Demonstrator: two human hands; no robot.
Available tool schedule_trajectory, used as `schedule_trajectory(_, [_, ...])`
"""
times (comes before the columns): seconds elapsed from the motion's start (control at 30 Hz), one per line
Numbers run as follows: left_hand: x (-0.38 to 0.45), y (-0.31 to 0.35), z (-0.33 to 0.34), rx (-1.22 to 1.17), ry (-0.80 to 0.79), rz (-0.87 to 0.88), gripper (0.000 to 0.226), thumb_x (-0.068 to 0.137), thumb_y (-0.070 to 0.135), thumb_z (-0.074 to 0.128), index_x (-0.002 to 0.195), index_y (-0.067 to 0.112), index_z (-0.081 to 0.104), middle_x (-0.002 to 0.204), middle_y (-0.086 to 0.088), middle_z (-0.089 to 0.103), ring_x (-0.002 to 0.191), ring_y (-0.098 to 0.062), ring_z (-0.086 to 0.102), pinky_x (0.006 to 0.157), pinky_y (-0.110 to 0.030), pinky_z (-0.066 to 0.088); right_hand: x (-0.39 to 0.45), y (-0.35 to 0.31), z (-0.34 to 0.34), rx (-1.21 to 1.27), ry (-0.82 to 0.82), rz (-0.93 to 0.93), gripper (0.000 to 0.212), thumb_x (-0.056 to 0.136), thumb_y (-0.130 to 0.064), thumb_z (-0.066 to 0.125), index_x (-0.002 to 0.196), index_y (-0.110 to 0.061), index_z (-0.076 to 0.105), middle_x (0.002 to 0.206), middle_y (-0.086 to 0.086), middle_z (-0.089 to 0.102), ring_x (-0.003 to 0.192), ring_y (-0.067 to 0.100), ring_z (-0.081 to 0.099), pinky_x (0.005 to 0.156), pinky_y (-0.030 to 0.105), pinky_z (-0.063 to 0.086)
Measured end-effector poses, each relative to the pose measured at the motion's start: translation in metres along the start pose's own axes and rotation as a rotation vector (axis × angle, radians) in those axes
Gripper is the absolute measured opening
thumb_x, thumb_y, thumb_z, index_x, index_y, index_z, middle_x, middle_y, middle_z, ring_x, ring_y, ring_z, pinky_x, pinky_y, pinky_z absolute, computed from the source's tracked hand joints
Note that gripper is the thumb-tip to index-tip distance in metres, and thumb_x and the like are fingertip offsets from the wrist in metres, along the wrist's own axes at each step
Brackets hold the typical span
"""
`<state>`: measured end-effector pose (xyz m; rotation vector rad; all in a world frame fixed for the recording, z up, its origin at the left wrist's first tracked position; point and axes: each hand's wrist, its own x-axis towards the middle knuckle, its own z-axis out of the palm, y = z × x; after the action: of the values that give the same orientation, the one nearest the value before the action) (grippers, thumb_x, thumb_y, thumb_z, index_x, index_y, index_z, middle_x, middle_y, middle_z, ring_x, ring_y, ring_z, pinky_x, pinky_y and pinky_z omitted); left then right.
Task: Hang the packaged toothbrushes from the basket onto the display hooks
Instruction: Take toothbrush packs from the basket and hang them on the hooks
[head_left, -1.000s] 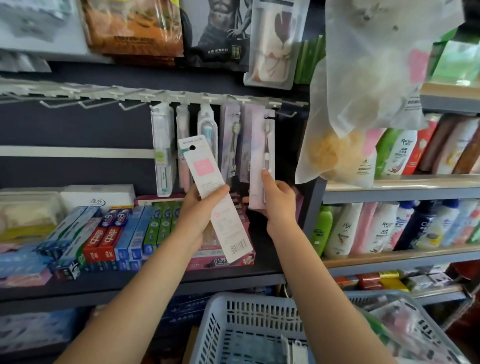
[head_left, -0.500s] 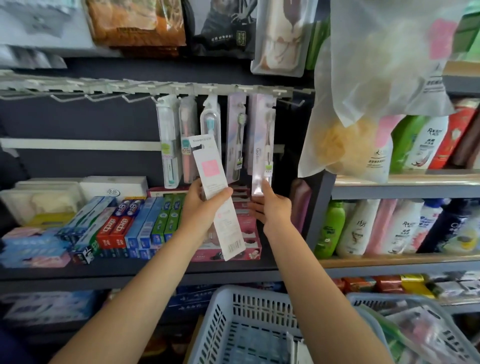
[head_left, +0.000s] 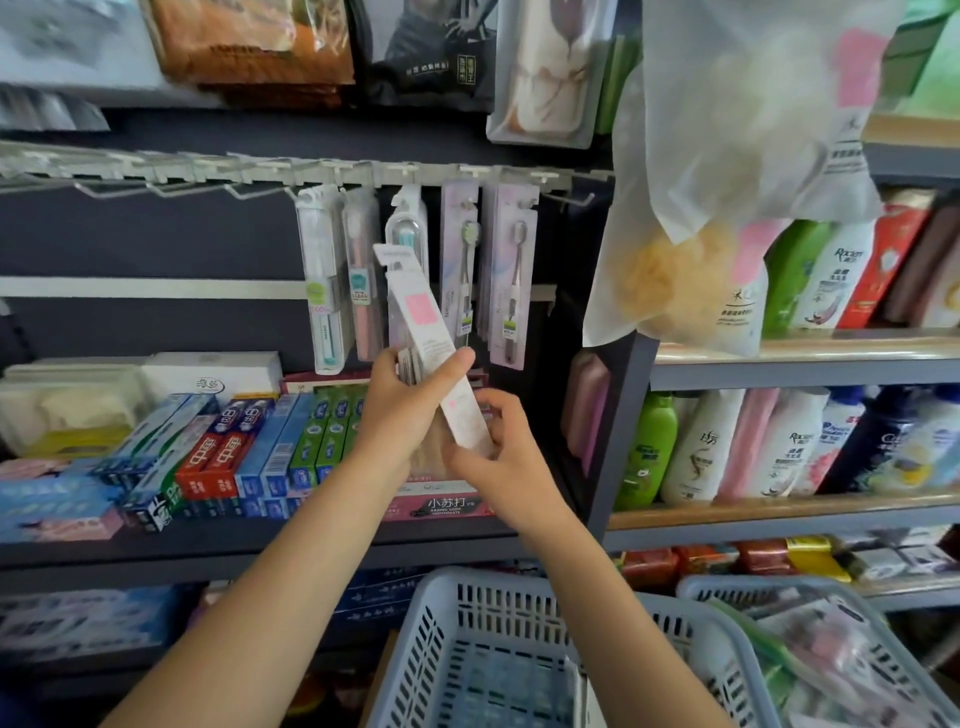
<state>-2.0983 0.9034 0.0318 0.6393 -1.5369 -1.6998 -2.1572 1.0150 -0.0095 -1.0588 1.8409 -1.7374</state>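
My left hand (head_left: 410, 410) grips a small stack of white-and-pink toothbrush packs (head_left: 423, 332), held upright and tilted left in front of the shelf. My right hand (head_left: 498, 457) takes hold of the lower end of the front pack, fingers curled round it. Above, several packaged toothbrushes (head_left: 511, 280) hang side by side from the white hook rail (head_left: 363, 174). Bare hooks (head_left: 571, 200) stick out at the rail's right end and along its left. The blue-grey basket (head_left: 467, 623) sits low in front of me.
Toothpaste boxes (head_left: 223, 452) fill the dark shelf under the hooks. A hanging plastic bag with a yellow sponge (head_left: 691, 270) crowds the right of the rail. Shampoo bottles (head_left: 727, 447) line the right shelves. A second basket (head_left: 810, 654) of packs stands at lower right.
My right hand has let go of the pink pack hanging at the right of the rail and dropped down to the stack in my left hand. The view has shifted slightly.
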Motion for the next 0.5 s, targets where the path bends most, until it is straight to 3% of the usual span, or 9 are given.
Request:
schedule_trajectory(0.07, [-0.008,0.002,0.001,-0.011,-0.038,0.012,0.076,0.059,0.054,0.085,0.122,0.024,0.055,0.109,0.003,0.069,0.098,-0.015,0.071,0.079,-0.036,0.059,-0.003,-0.002,-0.001,0.075,-0.016,-0.012,0.038,0.095,-0.013,0.060,0.126,-0.032,0.049,0.082,0.002,0.060,0.060,0.011,0.051,0.056,0.025,0.043])
schedule_trajectory(0.13, [-0.014,0.000,0.003,-0.034,-0.052,0.021,0.085,0.048,0.060,0.082,0.120,0.022,0.059,0.106,-0.001,0.072,0.096,-0.019,0.073,0.077,-0.037,0.059,-0.006,-0.006,0.001,0.161,-0.022,0.015,0.028,0.099,-0.023,0.053,0.126,-0.032,0.053,0.075,0.005,0.058,0.062,0.015,0.051,0.055,0.025,0.042])
schedule_trajectory(0.2, [-0.015,-0.002,0.006,-0.074,-0.065,0.034,0.080,0.050,0.053,0.085,0.119,0.021,0.061,0.103,-0.002,0.074,0.093,-0.021,0.074,0.074,-0.036,0.059,-0.006,-0.009,0.004,0.239,-0.014,0.043,0.026,0.101,-0.034,0.049,0.125,-0.032,0.058,0.096,0.014,0.067,0.080,0.024,0.065,0.065,0.030,0.054])
schedule_trajectory(0.27, [-0.013,-0.004,0.007,-0.091,-0.072,0.041,0.068,0.063,0.039,0.090,0.121,0.020,0.061,0.102,-0.003,0.075,0.091,-0.021,0.075,0.074,-0.036,0.060,-0.006,-0.009,0.004,0.338,-0.016,0.071,0.028,0.106,-0.033,0.044,0.126,-0.025,0.062,0.108,0.008,0.071,0.094,0.023,0.069,0.081,0.038,0.058])
schedule_trajectory(0.37, [-0.005,-0.004,0.000,-0.116,-0.071,0.061,0.048,0.083,0.015,0.081,0.124,0.021,0.059,0.099,-0.003,0.073,0.078,-0.014,0.074,0.063,-0.028,0.057,-0.007,-0.012,-0.003,0.341,0.054,0.087,0.034,0.108,-0.037,0.041,0.118,-0.018,0.067,0.088,-0.002,0.070,0.077,0.016,0.063,0.069,0.034,0.052])
schedule_trajectory(0.5, [0.004,-0.005,-0.009,-0.096,-0.054,0.066,0.049,0.086,0.019,0.079,0.129,0.025,0.056,0.095,-0.005,0.068,0.070,-0.014,0.065,0.059,-0.028,0.052,-0.007,-0.015,-0.010,0.315,0.108,0.030,0.032,0.106,-0.040,0.045,0.121,-0.018,0.063,0.084,0.008,0.066,0.062,0.020,0.062,0.051,0.031,0.047])
